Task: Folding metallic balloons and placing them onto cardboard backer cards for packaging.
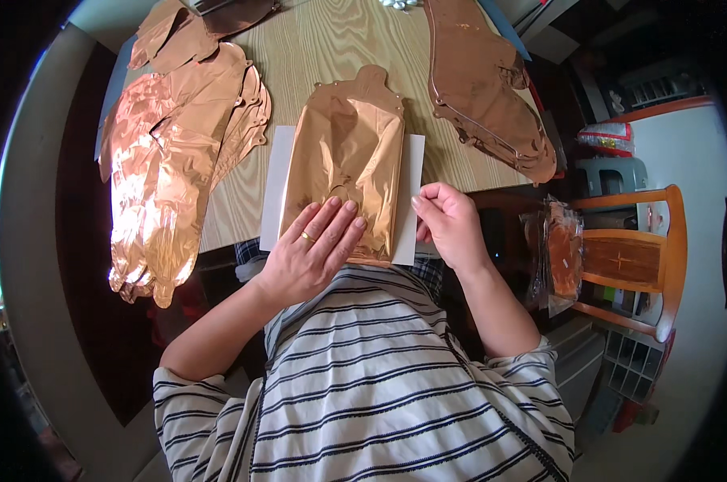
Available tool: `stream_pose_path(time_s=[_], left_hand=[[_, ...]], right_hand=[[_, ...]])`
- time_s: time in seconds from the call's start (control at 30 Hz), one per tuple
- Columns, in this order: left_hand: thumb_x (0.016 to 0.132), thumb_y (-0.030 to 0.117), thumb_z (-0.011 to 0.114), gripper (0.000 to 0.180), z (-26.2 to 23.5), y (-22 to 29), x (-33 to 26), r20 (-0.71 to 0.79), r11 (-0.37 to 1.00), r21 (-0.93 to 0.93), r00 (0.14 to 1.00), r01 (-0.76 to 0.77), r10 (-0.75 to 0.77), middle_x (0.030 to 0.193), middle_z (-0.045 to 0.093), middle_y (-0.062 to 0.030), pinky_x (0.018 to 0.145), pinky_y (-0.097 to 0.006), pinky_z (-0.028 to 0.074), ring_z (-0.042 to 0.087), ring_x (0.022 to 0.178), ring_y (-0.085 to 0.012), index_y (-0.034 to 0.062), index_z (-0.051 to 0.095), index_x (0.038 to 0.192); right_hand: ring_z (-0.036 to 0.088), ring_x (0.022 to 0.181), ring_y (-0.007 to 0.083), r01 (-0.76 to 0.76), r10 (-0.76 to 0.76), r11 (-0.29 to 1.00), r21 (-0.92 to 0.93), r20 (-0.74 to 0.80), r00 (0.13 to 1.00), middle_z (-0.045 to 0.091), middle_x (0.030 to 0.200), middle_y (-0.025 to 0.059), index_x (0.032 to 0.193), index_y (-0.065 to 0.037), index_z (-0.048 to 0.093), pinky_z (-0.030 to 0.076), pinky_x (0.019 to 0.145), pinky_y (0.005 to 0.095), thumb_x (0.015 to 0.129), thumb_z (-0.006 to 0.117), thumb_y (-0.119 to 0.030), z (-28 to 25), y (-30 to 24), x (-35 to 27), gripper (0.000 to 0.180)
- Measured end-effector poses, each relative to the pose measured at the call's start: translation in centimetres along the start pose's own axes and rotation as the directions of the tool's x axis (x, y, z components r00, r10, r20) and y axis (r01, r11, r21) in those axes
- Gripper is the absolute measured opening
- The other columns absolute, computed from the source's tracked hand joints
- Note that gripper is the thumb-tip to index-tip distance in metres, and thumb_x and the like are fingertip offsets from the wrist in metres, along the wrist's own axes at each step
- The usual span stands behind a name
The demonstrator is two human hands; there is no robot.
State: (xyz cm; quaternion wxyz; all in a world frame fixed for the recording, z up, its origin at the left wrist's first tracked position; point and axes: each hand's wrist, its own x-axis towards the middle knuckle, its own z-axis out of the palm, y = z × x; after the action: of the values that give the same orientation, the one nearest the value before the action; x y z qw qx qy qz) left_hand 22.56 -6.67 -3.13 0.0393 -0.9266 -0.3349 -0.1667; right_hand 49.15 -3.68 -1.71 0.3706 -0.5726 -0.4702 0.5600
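Note:
A flat, shiny copper-coloured foil balloon (351,149) lies in front of me on a white card (411,177), its rounded tab pointing away from me. My left hand (315,249) lies flat on its near end, fingers stretched out, a ring on one of them. Just beside the card's right edge is my right hand (452,225), its fingers curled and the thumb pressed toward the index finger. Anything pinched there is too small or hidden to make out.
A pile of copper foil balloons (166,153) hangs over the table's (299,40) near left edge. More foil balloons (480,88) lie at the right. Small white pieces (399,3) sit at the far edge. A wooden chair (628,261) with a plastic-wrapped bundle (564,253) stands right.

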Motion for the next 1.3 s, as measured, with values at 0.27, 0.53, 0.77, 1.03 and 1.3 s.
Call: stream_pose_path(time_s=[0.27,0.53,0.77,1.03,1.3], left_hand=[[0.094,0.019,0.054,0.06,0.2,0.1,0.2,0.026,1.0,-0.014,0.999,0.028,-0.028,0.153,0.049,-0.0193,0.117,-0.051,0.037,0.049,0.14,-0.0368,0.0018,0.045,0.151],[0.096,0.024,0.057,0.057,0.7,-0.1,-0.1,-0.026,0.999,0.027,1.0,0.016,-0.016,0.152,0.051,-0.017,0.118,-0.05,0.037,0.048,0.141,-0.0355,0.0032,0.048,0.149],[0.097,0.022,0.059,0.051,0.1,-0.5,0.3,-0.076,0.998,0.065,0.997,0.008,-0.003,0.145,0.057,-0.0162,0.114,-0.05,0.041,0.053,0.136,-0.035,0.0028,0.054,0.144],[0.096,0.02,0.057,0.048,-0.6,-0.7,1.5,-0.083,0.995,0.084,0.996,0.049,-0.042,0.14,0.06,-0.0191,0.112,-0.05,0.043,0.056,0.133,-0.0369,-0.0013,0.057,0.139],[0.096,0.02,0.058,0.051,-1.5,-0.1,2.7,-0.048,0.996,0.012,0.995,0.09,-0.089,0.148,0.054,-0.0196,0.115,-0.049,0.04,0.052,0.137,-0.0361,-0.002,0.053,0.143]], right_hand=[[0.062,0.057,0.0088,0.128,-0.13,0.99,-0.057,-0.02,0.991,0.068,0.074,0.0047,0.099,0.004,0.063,0.049,0.052,0.0233,0.1,0.063,-0.008,0.3,0.4,-0.4,0.013],[0.061,0.057,0.0075,-0.015,0.013,0.997,0.073,0.035,0.999,0.067,0.073,0.0038,0.099,0.004,0.065,0.049,0.053,0.0222,0.101,0.063,-0.009,0.0,0.6,-0.7,0.013],[0.059,0.056,0.008,-0.087,0.083,0.992,0.093,0.048,0.995,0.064,0.072,0.0025,0.104,0.001,0.067,0.049,0.054,0.0221,0.101,0.064,-0.011,0.1,0.3,-0.9,0.013],[0.059,0.112,0.0293,0.638,-0.745,0.155,-0.754,0.335,0.577,0.064,0.119,0.0143,0.128,-0.002,0.065,0.048,0.091,0.0422,0.084,0.077,-0.028,2.3,-5.1,-5.4,0.053],[0.067,0.101,0.0304,0.687,-0.765,-0.193,-0.701,0.546,0.342,0.071,0.107,0.0184,0.109,0.006,0.071,0.05,0.088,0.0401,0.087,0.064,-0.011,2.8,-2.7,-2.9,0.028]])
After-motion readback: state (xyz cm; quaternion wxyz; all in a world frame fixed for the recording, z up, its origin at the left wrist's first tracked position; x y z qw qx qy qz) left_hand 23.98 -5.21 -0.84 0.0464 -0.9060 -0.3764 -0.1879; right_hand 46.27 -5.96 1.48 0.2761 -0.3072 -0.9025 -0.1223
